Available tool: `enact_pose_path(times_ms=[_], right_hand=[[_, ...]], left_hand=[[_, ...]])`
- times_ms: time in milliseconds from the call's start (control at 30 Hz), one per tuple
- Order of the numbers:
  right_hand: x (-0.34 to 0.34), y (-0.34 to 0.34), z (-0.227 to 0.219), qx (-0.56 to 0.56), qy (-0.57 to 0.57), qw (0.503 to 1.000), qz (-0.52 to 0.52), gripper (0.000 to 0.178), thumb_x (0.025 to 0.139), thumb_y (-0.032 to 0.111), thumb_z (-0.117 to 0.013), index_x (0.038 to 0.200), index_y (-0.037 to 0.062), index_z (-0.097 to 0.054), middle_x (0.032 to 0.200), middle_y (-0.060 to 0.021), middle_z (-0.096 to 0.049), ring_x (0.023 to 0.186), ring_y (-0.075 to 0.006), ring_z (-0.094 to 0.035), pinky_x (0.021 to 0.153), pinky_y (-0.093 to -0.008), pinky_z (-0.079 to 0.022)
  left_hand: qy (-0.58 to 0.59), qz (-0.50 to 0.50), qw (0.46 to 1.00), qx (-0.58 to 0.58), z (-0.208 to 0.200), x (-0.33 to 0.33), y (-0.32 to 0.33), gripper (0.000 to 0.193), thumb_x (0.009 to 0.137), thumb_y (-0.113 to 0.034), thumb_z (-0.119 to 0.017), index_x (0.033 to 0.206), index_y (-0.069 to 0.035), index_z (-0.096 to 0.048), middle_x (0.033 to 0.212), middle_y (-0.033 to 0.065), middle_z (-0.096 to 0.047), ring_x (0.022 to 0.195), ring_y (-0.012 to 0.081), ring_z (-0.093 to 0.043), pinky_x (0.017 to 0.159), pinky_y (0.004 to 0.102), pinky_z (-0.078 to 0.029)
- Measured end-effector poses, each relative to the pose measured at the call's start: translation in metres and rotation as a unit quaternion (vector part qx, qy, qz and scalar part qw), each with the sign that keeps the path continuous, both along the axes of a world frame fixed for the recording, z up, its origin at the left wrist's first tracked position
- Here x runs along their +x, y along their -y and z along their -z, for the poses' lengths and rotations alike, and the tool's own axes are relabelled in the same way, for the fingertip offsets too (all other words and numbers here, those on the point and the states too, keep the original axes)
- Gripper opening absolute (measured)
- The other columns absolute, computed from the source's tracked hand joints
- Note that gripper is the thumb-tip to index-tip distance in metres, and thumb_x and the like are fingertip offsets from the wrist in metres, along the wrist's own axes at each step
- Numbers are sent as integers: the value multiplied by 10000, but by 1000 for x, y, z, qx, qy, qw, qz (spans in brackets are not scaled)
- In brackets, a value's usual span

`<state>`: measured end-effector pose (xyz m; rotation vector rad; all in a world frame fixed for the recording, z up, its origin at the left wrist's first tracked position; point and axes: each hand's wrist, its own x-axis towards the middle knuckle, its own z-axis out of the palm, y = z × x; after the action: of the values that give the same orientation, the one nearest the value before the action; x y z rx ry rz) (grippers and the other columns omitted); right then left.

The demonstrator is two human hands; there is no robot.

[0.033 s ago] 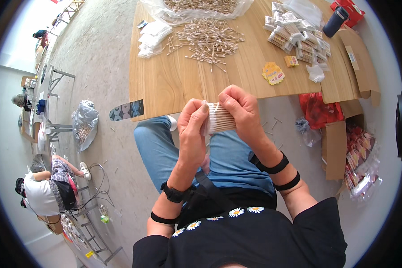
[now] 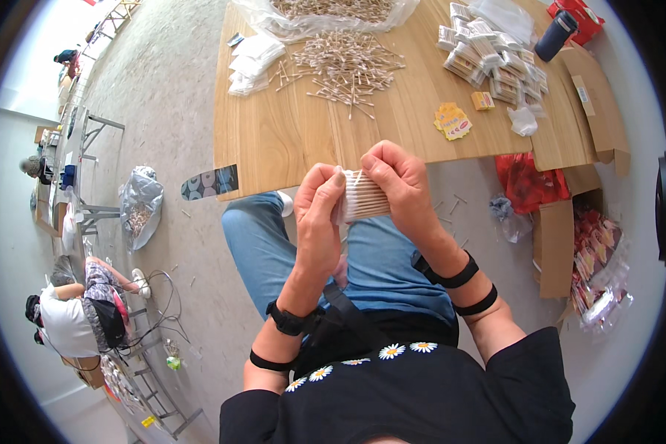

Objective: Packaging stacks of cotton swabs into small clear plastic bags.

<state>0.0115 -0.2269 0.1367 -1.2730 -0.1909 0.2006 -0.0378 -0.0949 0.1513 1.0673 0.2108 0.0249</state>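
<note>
A pack of cotton swabs [image 2: 367,198] with wooden sticks, seemingly in a clear bag, is held above my lap, just off the table's near edge. My left hand [image 2: 319,203] pinches its left end, by the white tips. At the upper right of the pack, my right hand [image 2: 399,185] grips with thumb and bent fingers. Beyond them on the wooden table [image 2: 288,140] lies a loose heap of cotton swabs [image 2: 351,66]. Small clear bags [image 2: 255,63] are stacked left of the heap, and several filled swab packs [image 2: 492,59] are piled at the right.
Yellow cards [image 2: 452,121] and a small yellow box [image 2: 482,101] lie near the filled packs. A dark bottle [image 2: 556,35] is at the far right. An open carton [image 2: 555,248] stands on the floor at right. Another person [image 2: 70,318] sits at far left.
</note>
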Motion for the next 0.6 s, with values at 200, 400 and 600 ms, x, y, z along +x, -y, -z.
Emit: enact_pose_path(times_ms=[200,400,600], right_hand=[[0,-2,-4,11,-26,1000,10,183,961,130,-569,814,21,-585,727,43,-541,684,-23,-473,595,-212,-401],[1,-1,-1,42,-50,998,-3,177,960,122,-559,824,15,-594,740,37,-559,699,-25,-487,615,-208,-420],[-3,1,-8,-39,27,999,16,169,942,115,-580,820,-1,-594,709,-4,-569,672,-58,-502,602,-250,-431]], left_hand=[[-5,9,999,-37,4,-6,1,182,1023,-263,-522,950,-102,-566,808,-30,-597,644,25,-492,532,206,-374],[8,-3,1000,8,-4,-6,7,220,1012,-279,-558,912,-84,-552,749,-27,-541,614,34,-442,539,193,-357],[13,-74,996,38,1,11,-11,326,1029,-353,-516,863,-75,-550,680,-38,-497,601,35,-417,529,199,-326]])
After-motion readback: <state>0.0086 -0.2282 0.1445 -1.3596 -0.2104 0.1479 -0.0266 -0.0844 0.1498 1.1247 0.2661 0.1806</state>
